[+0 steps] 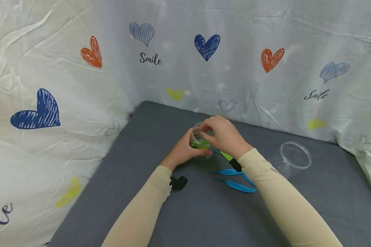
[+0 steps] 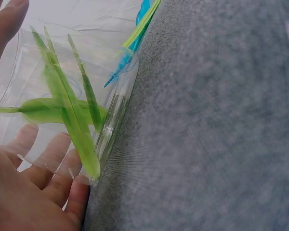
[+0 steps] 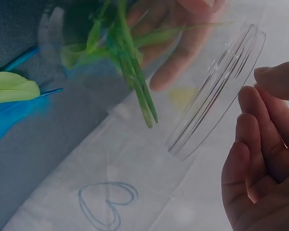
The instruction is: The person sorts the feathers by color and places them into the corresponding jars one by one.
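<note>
A clear plastic jar [image 1: 200, 140] with several green feathers [image 2: 67, 108] inside stands on the grey table. My left hand [image 1: 187, 147] holds it round the side, with fingers behind the wall in the left wrist view. At the jar's mouth is my right hand [image 1: 224, 133], its fingers bent and the thumb near the index finger. In the right wrist view no object shows between these fingers [image 3: 249, 103], which lie close beside the rim [image 3: 214, 96]. A green feather [image 1: 226, 156] and several blue feathers [image 1: 241, 187] lie near the right forearm, partly hidden by it.
A second clear jar [image 1: 295, 156] stands to the right, beyond the right forearm. The grey table [image 1: 204, 219] ends at the back against a white curtain [image 1: 179, 75] printed with hearts. Black wrist gear [image 1: 178, 183] shows at the left wrist.
</note>
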`<state>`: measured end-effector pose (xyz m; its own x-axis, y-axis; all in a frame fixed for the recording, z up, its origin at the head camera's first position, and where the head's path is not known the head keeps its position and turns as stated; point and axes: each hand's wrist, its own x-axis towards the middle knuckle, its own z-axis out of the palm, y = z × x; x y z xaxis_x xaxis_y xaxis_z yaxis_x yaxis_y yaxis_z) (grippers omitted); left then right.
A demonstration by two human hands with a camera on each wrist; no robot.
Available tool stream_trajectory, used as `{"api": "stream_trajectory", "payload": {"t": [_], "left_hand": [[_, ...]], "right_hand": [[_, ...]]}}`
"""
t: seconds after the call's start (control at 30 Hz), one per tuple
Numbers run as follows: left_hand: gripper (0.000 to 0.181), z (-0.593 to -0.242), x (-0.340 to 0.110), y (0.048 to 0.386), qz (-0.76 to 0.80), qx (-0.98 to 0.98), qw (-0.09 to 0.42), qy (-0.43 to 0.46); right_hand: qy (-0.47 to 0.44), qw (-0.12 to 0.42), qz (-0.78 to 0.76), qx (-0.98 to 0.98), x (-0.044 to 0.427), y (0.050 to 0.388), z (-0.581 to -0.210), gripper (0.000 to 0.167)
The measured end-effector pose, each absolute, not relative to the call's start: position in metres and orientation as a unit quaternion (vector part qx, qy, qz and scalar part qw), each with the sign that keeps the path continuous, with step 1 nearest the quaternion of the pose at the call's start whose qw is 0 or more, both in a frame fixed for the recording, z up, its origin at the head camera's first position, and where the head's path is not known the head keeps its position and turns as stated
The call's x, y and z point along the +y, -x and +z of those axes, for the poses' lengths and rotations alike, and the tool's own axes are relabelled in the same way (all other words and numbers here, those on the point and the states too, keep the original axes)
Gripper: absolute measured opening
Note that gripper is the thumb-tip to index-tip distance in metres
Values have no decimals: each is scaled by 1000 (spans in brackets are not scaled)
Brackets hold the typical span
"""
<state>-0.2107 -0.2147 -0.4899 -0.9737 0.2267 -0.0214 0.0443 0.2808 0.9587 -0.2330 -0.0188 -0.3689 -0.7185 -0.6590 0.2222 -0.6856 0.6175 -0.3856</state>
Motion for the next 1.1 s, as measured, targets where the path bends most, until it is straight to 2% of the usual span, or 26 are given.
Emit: {"api": "stream_trajectory", "payload": {"t": [0.27,0.57,0.87,1.1], "left_hand": [[106,-492,-210,214,590,799,72,-92],[106,-490,-210,212,589,801,69,-80],[107,-493,-213,212,584,806,67,-69],[105,-491,-212,213,582,806,71,-75]], "right_hand": [[-353,34,231,-906,-2,229,-369,17],[-318,54,241,-916,31,218,-374,13],[-260,11,226,-938,66,212,-412,9],[-230,1,197,-953,93,206,-439,6]]}}
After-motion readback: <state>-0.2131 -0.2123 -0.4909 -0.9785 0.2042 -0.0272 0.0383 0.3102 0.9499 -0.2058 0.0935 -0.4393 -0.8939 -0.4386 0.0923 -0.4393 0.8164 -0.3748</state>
